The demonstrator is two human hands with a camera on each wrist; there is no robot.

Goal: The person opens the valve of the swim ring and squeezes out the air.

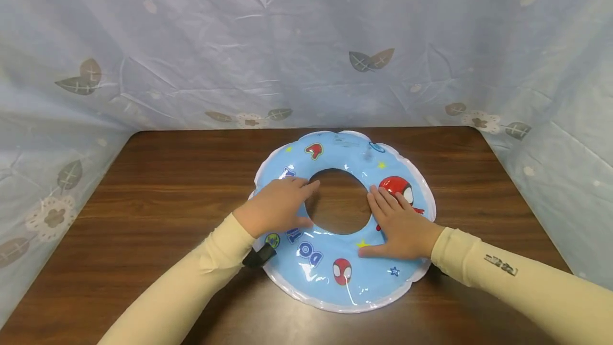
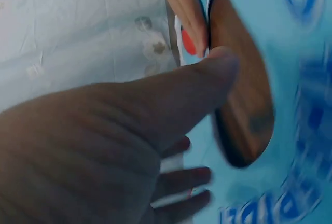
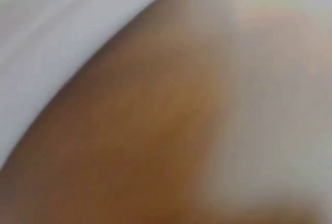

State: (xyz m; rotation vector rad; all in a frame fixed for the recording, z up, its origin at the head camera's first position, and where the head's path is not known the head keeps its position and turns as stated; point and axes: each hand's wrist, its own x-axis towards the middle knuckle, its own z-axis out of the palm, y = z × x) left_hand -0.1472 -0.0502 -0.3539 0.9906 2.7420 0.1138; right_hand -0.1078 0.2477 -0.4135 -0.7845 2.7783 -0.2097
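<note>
A light blue inflatable swim ring [image 1: 373, 281] with a white scalloped edge lies flat on the table, printed with red masked faces, stars and letters. On its left side is my left hand [image 1: 275, 206], fingers loosely extended toward the hole and thumb spread apart. In the left wrist view the thumb of that left hand [image 2: 114, 125] reaches across the hole, with the other fingertips over the ring [image 2: 290, 146]. My right hand [image 1: 399, 228] rests on the right side of the ring with fingers straight and thumb spread, partly covering a printed red face. The right wrist view is too blurred to read.
A dark brown wooden table [image 1: 158, 217] extends on both sides of the ring. Pale curtains [image 1: 306, 41] with leaf and flower prints hang behind the table and along its left and right sides. A black strap [image 1: 259, 255] shows under the left wrist.
</note>
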